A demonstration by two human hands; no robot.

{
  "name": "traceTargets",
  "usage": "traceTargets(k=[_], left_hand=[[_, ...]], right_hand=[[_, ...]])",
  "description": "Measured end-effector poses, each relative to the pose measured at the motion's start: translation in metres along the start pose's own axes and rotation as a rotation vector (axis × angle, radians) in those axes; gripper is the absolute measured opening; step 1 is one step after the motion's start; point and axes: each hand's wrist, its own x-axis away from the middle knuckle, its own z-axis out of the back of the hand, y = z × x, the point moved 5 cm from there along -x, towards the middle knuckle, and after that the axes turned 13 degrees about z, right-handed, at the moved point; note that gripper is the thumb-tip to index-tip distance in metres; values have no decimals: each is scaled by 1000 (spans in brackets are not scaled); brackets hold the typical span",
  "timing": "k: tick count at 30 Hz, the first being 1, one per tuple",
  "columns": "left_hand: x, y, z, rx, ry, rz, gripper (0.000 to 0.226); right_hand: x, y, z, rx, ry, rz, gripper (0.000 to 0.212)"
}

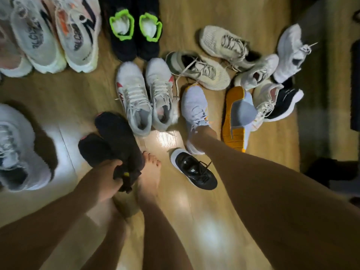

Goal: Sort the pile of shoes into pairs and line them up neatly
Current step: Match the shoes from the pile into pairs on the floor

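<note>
Left grip (106,175) curled round black shoes (115,133)

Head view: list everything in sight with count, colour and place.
Lettered sneakers: two, white with black lettering, top left.
Pinkish shoe: one, top left edge.
Green-collared shoes: two, black and neon green, top centre.
Red-marked sneakers: two, white, centre.
Beige sneakers: two, beige knit, upper right, loose.
Right pile: several white shoes, one black, far right.
Yellow-trimmed shoes: two, white and yellow, centre right; one upright, one on its side.
Black trainer: one, black with white sole, lower centre.
Black slip-ons: two, black, lower left of centre.
Grey-white sneaker: one, left edge.
Floor: one, light wood.
Bare foot: one, bottom centre.
Left grip: one, holds the black slip-ons.
Right grip: one, holds the upright yellow-trimmed shoe.
</note>
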Motion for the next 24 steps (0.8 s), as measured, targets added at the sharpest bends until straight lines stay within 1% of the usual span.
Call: traceTargets(k=[1,2,3,6,8,11,13,15,17,18,21,24], left_hand=[[21,29,14,11,-78,-6,56],[25,45,23,9,-85,-4,55],[22,54,30,-45,-51,-40,53],[23,93,54,-152,4,-97,54],[25,115,63,-156,22,-129,55],[14,144,68,-158,48,-183,51],[7,155,64,-134,63,-135,47],[3,162,59,-20,107,-60,38],[4,170,43,74,103,46,29],[4,171,31,82,87,77,32],[10,191,7,70,17,67,47],[4,215,-3,57,-24,56,49]], right_hand=[[4,8,12,-25,41,21,40],[9,17,24,-57,71,18,39],[13,28,33,-84,118,17,40],[28,60,61,-178,220,-44,52],[31,75,80,-201,264,-44,56],[30,95,97,-175,289,-33,45],[22,111,97,-188,284,-35,42],[8,122,94,-184,246,-19,42],[-3,136,93,-181,219,-18,43],[-7,143,91,-206,206,-22,45],[-19,166,96,-266,199,-28,55],[-30,195,116,-282,212,-27,62]])
